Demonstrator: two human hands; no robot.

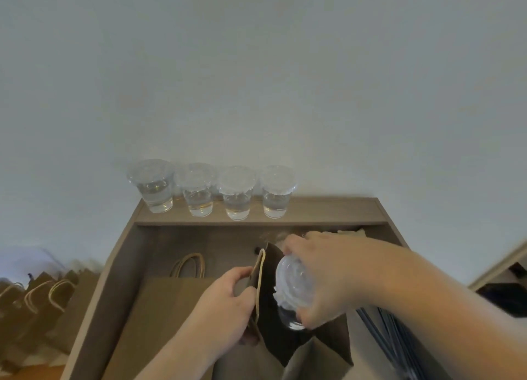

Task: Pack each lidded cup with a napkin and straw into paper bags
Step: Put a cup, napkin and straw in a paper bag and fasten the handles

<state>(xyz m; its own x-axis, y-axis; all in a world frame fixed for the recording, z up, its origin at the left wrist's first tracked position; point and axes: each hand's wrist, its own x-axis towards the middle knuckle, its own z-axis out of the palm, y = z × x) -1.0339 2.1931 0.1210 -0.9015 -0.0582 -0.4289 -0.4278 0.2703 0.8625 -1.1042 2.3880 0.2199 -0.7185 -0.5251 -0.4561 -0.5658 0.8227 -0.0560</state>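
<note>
The right hand [322,277] hides much of the cup [291,288]; blurred bags [42,302] run off the left edge.

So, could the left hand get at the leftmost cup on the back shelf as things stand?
Probably not right away: the left hand grips the edge of the open bag. The way to the leftmost cup looks free, with nothing standing between, once the hand lets go.

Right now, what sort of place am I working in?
Likely a takeaway drink packing station: four lidded cups line a wooden ledge by the wall, flat paper bags lie on the counter, and more bags stand at the left.
</note>
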